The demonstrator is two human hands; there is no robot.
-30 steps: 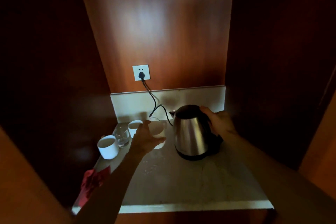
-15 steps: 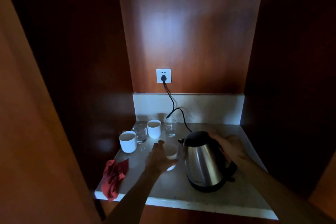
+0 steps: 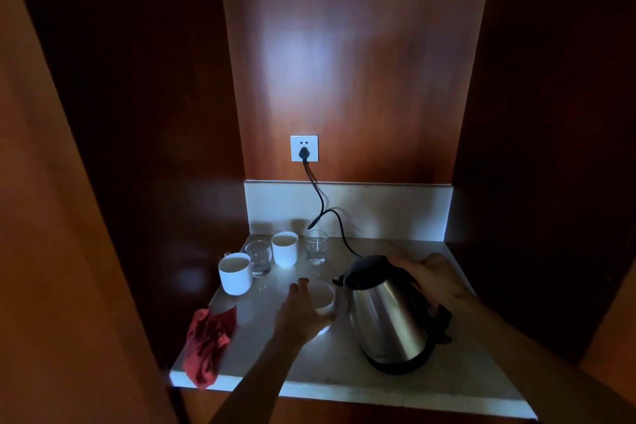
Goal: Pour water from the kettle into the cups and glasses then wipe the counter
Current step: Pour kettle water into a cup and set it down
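- dark red-brown wood panelling (image 3: 361, 62) is walling in the alcove on three sides, dim throughout.
- the pale stone desk (image 3: 344, 385) is filling the alcove floor, with a light upstand (image 3: 378, 210) running along the back.
- the steel kettle (image 3: 389, 317) with a black lid is standing near the right front of the desk, its spout pointing left toward a cup.
- the right hand (image 3: 437, 279) is wrapping its fingers around the kettle's black handle, clenched on it.
- the left hand (image 3: 303, 313) is cupping a small white cup (image 3: 323, 296) just beside the kettle's spout, fingers curled around its near side.
- a red cloth (image 3: 208, 341) is lying crumpled at the desk's front left corner, hanging partly over the edge.
- a white mug (image 3: 235, 273) is sitting at the left, with a clear glass (image 3: 258, 257) just beside it.
- another white cup (image 3: 284, 249) and a second glass (image 3: 316, 246) are standing further back, near the upstand.
- a black cord (image 3: 321, 203) is running from the wall socket (image 3: 304, 147) down toward the kettle.
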